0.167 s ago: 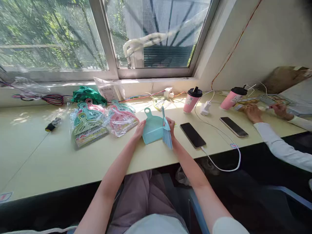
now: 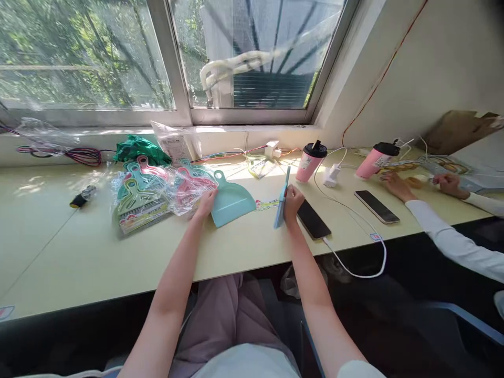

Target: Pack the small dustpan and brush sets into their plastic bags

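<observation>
My left hand grips the left edge of a light teal mini dustpan, whose looped handle points toward the window. Apart from it on the right, my right hand is closed around a small blue hand brush, held upright with bristles down. A printed paper strip lies on the table between dustpan and brush. Left of my left hand, plastic-wrapped dustpan sets in pink, teal and green lie in a pile. A black phone lies partly behind my right hand.
Two pink cups with black lids stand toward the back right. A white charger and its cable trail near another phone. A screwdriver lies at left. A co-worker's hands work at far right.
The dustpan has moved left with my left hand, and the brush right with my right hand. They are now apart, and the paper strip shows between them.
</observation>
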{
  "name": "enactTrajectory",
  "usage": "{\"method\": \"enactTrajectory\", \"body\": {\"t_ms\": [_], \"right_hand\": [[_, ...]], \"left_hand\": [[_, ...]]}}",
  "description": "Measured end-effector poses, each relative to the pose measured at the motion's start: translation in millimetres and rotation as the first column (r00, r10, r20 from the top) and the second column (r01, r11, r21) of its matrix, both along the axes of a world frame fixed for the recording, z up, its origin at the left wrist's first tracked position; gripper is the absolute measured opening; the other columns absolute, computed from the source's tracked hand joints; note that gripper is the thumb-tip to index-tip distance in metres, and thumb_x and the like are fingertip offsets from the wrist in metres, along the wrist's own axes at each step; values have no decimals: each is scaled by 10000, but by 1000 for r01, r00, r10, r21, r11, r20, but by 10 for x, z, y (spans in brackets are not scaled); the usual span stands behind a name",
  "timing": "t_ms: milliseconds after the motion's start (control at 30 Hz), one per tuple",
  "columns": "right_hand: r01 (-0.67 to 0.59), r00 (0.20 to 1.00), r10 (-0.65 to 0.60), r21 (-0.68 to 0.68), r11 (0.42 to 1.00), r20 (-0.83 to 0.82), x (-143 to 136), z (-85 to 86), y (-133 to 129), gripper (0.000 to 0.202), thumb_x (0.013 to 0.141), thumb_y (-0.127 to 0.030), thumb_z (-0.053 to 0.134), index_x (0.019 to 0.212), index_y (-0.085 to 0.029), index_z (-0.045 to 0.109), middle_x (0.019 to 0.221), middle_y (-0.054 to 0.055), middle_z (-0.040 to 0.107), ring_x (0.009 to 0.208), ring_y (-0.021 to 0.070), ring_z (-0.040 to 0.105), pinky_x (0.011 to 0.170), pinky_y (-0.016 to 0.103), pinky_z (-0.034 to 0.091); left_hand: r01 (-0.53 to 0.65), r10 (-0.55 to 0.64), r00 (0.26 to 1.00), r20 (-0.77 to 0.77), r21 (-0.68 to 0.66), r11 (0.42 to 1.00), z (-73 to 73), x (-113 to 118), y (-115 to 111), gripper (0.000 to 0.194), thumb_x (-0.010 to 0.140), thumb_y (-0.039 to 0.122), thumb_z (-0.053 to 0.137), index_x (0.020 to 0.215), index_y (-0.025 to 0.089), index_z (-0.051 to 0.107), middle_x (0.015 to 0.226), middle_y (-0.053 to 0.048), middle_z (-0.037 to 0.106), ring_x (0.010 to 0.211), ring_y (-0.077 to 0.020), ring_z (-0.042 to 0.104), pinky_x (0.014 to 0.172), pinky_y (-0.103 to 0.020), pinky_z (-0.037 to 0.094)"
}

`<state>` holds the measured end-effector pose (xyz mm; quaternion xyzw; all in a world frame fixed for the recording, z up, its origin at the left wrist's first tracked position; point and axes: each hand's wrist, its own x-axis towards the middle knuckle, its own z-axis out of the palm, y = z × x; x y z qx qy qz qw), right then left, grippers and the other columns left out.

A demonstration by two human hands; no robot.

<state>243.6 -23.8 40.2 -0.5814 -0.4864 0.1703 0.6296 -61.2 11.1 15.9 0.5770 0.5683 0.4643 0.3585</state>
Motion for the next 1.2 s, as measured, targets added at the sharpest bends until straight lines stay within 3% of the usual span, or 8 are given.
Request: {"method": "enactTrajectory", "body": {"t_ms": [67,167,300,467,667,833,1033,1200], "right_hand": [[180,941,-151,-69,981,301,73,21,18,377,945,-319,417,578,-232,420,632,41,538,724,211,510,763,350,377],[288,739,-95,-185,940,667,39,-8,34,354,951,-261,438,652,-176,607,789,138,687,812,258,594,874,416,375],[289,638,41,-288,913,769,-29,-79,27,333,993,-228,429,967,-126,745,987,187,733,927,291,629,912,442,365],[286,626,137,-390,876,768,34,-123,12,251,958,-241,592,1150,-177,739,1287,188,659,1228,354,516,971,476,351],[258,730,43,-333,907,682,71,-145,58,163,947,-193,578,952,-173,740,1194,179,679,1188,349,527,1001,510,332],[-70,981,72,-17,997,181,87,-80,132,174,937,-354,571,1004,-212,646,984,79,715,880,238,660,876,407,477],[-405,893,429,176,897,-136,-25,31,67,342,829,-555,693,981,-250,664,831,24,700,808,211,692,723,334,535],[-453,890,456,83,887,-14,-421,-41,-52,353,849,-581,676,933,-238,696,854,39,728,717,202,670,704,344,517]], "left_hand": [[2,1,966,-258,11,1000,40,-87,-33,352,937,349,532,614,210,542,623,-33,563,725,-241,591,761,-357,475],[-11,38,861,-507,57,998,107,-53,-126,217,939,269,521,837,189,694,825,-83,710,863,-280,654,833,-366,478],[-75,106,734,-670,75,994,200,87,-235,368,997,358,488,1218,145,691,1137,-187,733,1088,-358,660,928,-429,480],[-90,101,703,-704,52,995,191,129,-264,363,962,304,551,1265,132,654,1225,-221,700,1175,-399,629,977,-477,470],[-99,119,869,-479,66,993,108,72,-171,145,876,232,582,956,199,699,1075,-159,732,1115,-380,648,974,-471,465],[-58,55,998,30,108,992,114,25,-88,195,845,360,599,957,213,658,1025,-97,735,1022,-305,681,876,-409,511],[-162,114,956,271,162,973,203,-58,-116,423,791,519,701,1051,186,705,1153,-129,726,1181,-312,631,981,-416,497],[176,-190,963,192,90,980,297,195,-286,591,840,713,602,1009,165,746,1004,-108,749,1055,-319,661,894,-408,532]]}}
